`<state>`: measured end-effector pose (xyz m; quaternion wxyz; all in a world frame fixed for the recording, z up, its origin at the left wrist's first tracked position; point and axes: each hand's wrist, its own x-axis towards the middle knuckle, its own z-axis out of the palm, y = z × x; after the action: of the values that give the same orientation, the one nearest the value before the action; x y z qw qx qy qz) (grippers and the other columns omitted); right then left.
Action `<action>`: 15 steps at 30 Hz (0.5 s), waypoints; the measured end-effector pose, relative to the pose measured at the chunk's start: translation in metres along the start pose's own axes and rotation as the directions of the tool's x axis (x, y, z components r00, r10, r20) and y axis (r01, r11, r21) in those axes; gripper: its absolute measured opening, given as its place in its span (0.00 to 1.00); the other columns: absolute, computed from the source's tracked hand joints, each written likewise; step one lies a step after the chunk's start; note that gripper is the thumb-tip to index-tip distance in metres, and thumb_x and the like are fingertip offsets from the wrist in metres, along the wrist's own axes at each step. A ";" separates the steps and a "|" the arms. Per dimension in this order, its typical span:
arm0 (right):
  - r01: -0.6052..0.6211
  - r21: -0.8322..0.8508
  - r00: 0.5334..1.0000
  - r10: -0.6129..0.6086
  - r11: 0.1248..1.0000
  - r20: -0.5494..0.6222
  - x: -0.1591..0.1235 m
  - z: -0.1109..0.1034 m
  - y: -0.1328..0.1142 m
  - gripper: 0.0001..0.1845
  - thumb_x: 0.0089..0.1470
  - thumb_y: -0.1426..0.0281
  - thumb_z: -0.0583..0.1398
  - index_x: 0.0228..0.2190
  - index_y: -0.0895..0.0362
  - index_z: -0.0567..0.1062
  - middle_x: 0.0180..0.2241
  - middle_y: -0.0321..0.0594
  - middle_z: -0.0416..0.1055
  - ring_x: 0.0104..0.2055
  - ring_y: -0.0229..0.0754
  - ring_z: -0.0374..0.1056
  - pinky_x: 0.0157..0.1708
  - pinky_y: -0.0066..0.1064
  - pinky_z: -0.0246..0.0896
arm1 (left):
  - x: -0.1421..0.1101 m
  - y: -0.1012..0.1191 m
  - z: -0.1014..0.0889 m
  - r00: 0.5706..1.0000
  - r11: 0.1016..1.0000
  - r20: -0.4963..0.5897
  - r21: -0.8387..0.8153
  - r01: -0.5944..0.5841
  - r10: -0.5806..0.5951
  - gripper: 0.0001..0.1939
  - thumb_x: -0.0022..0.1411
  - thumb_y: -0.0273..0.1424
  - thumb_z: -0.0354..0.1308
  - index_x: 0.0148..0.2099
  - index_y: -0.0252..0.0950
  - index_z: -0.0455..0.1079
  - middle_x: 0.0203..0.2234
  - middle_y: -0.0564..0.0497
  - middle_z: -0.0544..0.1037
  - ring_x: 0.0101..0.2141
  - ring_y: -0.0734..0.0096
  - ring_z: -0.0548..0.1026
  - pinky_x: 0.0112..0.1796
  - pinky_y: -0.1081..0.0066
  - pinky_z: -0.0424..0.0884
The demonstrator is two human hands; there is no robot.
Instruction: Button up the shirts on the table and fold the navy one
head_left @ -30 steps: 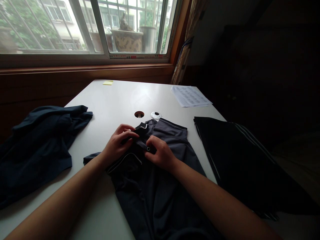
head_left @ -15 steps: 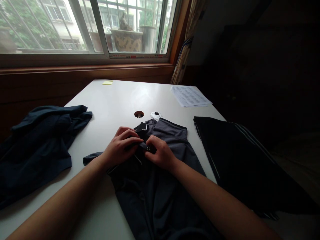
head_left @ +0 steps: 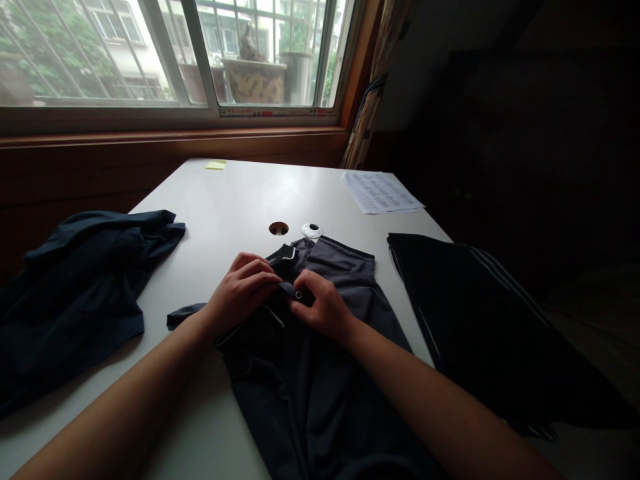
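Observation:
A dark navy-grey collared shirt [head_left: 345, 380] lies spread on the white table, with white piping along its collar. My left hand [head_left: 245, 287] pinches the edge of the shirt's front opening between thumb and fingers. Close beside it on the right, my right hand [head_left: 323, 307] has thumb and forefinger curled around the same strip of cloth. A small round button [head_left: 299, 295] with a pale rim shows between the right thumb and forefinger. The fingertips of the left hand are partly hidden by the cloth.
A crumpled dark blue garment [head_left: 85, 280] lies on the left of the white table [head_left: 240, 200]. Folded black clothing with pale stripes [head_left: 480, 333] rests at the right. Printed sheets [head_left: 381, 192], a yellow note [head_left: 216, 165], a round hole [head_left: 279, 229] and its cover [head_left: 312, 230] are farther back.
The left fingers have shifted slightly left, and more of the cloth strip shows between the hands. The button has moved a little up and right.

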<state>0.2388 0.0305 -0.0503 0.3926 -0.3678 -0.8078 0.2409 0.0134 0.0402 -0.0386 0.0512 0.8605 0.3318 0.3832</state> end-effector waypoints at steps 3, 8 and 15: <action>-0.002 -0.004 1.000 0.002 1.000 0.010 0.000 0.000 0.001 0.08 0.51 0.71 0.62 0.31 0.53 0.65 0.29 0.34 0.65 0.31 0.39 0.62 0.32 0.30 0.57 | -0.001 -0.001 0.001 1.000 1.000 -0.007 0.017 -0.021 0.021 0.06 0.66 0.29 0.60 0.45 0.40 0.76 0.38 0.47 0.78 0.46 0.60 0.71 0.48 0.59 0.70; -0.051 0.011 0.999 0.051 0.999 0.018 -0.001 0.000 0.001 0.09 0.55 0.65 0.63 0.34 0.54 0.68 0.31 0.34 0.67 0.30 0.38 0.62 0.31 0.30 0.57 | 0.000 0.001 0.000 1.000 0.999 -0.018 0.032 0.011 -0.010 0.05 0.66 0.28 0.59 0.43 0.39 0.74 0.39 0.46 0.77 0.46 0.60 0.70 0.47 0.59 0.71; -0.064 0.030 0.998 0.064 0.997 0.004 -0.002 -0.002 0.000 0.10 0.53 0.68 0.62 0.37 0.53 0.67 0.32 0.35 0.68 0.32 0.39 0.65 0.34 0.30 0.61 | 0.002 0.003 -0.001 0.998 0.995 -0.039 0.080 0.059 -0.056 0.03 0.64 0.26 0.59 0.39 0.38 0.73 0.37 0.47 0.76 0.45 0.60 0.70 0.45 0.60 0.72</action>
<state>0.2409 0.0292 -0.0497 0.3890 -0.3872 -0.7924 0.2662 0.0151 0.0386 -0.0352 0.0212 0.8447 0.3726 0.3836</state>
